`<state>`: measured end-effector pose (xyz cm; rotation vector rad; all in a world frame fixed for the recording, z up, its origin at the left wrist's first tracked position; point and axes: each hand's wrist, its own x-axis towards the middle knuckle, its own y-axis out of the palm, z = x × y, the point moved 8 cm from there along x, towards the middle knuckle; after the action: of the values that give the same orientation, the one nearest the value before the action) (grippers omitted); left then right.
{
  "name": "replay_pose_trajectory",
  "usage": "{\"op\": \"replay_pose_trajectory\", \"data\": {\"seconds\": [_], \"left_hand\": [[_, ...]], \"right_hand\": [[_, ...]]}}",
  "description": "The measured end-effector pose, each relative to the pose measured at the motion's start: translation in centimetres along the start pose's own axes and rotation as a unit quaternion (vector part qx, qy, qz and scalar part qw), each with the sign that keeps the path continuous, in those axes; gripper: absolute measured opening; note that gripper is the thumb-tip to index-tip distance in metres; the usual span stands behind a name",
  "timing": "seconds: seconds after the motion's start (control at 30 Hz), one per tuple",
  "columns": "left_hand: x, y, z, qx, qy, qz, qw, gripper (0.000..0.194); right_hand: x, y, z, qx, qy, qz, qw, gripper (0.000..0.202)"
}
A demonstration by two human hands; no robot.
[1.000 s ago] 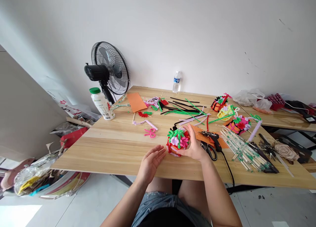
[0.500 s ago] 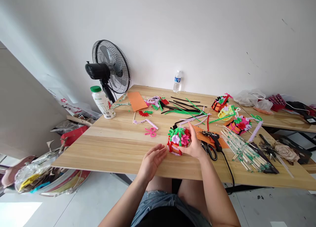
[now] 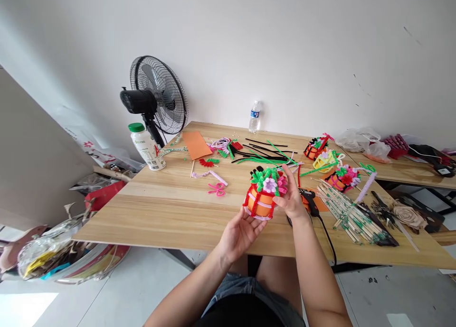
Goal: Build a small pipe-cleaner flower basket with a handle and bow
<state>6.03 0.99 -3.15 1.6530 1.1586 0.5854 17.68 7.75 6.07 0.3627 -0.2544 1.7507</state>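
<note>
Light is bright, glaring white on the lower-left floor (image 3: pixel 107 298)

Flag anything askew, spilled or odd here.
The cord of the glue gun hangs over the front edge of the table and might snag. Otherwise just clutter; the visible side of the flower basket looks intact.

Looks like a handicraft workshop, judging by black, green and lilac fuzzy craft stems (image 3: pixel 263 160) scattered over a long, pale wood-grained tabletop (image 3: pixel 149 206), a black corded glue gun (image 3: pixel 311 202), a bundle of thin pale wooden sticks (image 3: pixel 345 218) and 3 small, colourful, flower-topped fuzzy baskets (image 3: pixel 323 165), near a plain white wall (image 3: pixel 228 42)
</note>
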Motion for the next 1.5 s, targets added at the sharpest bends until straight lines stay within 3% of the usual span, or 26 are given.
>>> {"op": "replay_pose_trajectory", "data": {"seconds": [0.37,0.57,0.73,0.87,0.9,1.0,1.07,1.17,1.3,1.5], "left_hand": [[0.2,-0.8,0.4,-0.001,0.016,-0.007,1.0,0.031],[1.1,-3.0,-0.2,0.02,0.009,-0.07,0.997,0.022],[1.7,-5.1,-2.6,0.124,0.055,-0.129,0.982,0.022],[0.9,-6.1,-6.1,0.236,0.18,-0.233,0.926,0.039],[0.9,-5.8,-6.6,0.261,0.192,-0.228,0.918,0.046],[2.1,-3.7,-6.2,0.309,0.164,-0.113,0.93,0.058],[2.6,-2.9,-5.7,0.307,0.145,-0.064,0.938,0.061],[3.0,-3.5,-5.9,0.262,0.162,-0.102,0.946,0.053],[3.7,-4.0,-5.8,0.193,0.176,-0.129,0.957,0.032],[4.3,-3.2,-4.8,0.181,0.17,-0.113,0.962,0.032]], "right_hand": [[-0.4,0.3,0.2,0.039,0.006,0.018,0.999,0.111],[-0.7,0.6,-0.3,0.016,0.008,0.04,0.999,0.114],[-0.7,0.9,-3.2,0.005,-0.002,0.028,1.0,0.116],[-0.8,1.5,-5.5,-0.024,-0.023,0.034,0.999,0.114],[-0.8,1.7,-5.7,-0.027,-0.03,0.04,0.998,0.113],[-1.0,1.9,-6.2,-0.027,-0.038,0.051,0.998,0.113],[-1.1,1.6,-6.5,-0.026,-0.024,0.047,0.998,0.117],[-1.5,0.8,-7.2,-0.007,0.012,0.007,1.0,0.116],[-2.3,0.2,-8.7,0.08,0.08,-0.069,0.991,0.09],[-2.4,1.8,-8.9,0.074,0.094,-0.073,0.99,0.08]]}}
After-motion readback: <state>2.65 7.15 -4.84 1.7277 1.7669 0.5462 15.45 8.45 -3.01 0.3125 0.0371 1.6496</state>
